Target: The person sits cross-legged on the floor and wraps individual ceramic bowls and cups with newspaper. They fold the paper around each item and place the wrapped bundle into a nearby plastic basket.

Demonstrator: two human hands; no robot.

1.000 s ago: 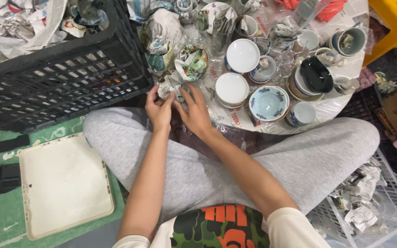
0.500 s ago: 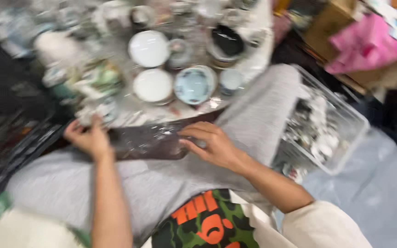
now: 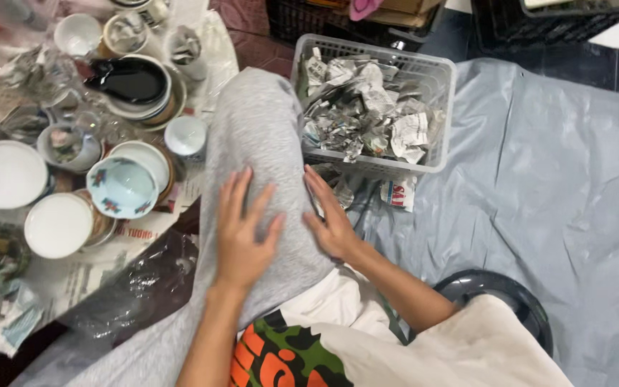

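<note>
A person sits cross-legged on the floor, seen from above. Both hands are empty and spread flat. The left hand (image 3: 243, 228) rests palm down on the person's grey-trousered knee (image 3: 256, 136), fingers splayed and pointing forward. The right hand (image 3: 329, 215) lies open against the outer side of the same knee, fingers straight, gripping nothing.

Just beyond the right hand's fingertips, a few scraps of crumpled newspaper (image 3: 398, 192) lie on the floor, touching the front wall of a white plastic basket (image 3: 442, 115). The basket is filled with more crumpled newspaper wads.

To the left of the knee, a spread of crockery sits on newspaper sheets: a pale blue floral bowl (image 3: 122, 188), a plain white bowl (image 3: 59, 224), a white plate (image 3: 6, 173), a small white cup (image 3: 185, 135) close beside the knee, and a stack of dishes topped by a black one (image 3: 130, 80). A sheet of crinkled clear plastic (image 3: 137, 283) lies near the left forearm. A grey tarp (image 3: 560, 201) covers the floor to the right.

A likely risk: the small white cup and stacked bowls stand so near the knee that a shift of the leg could knock them over and chip them. The loose plastic sheet could also snag an arm and drag dishes along.
</note>
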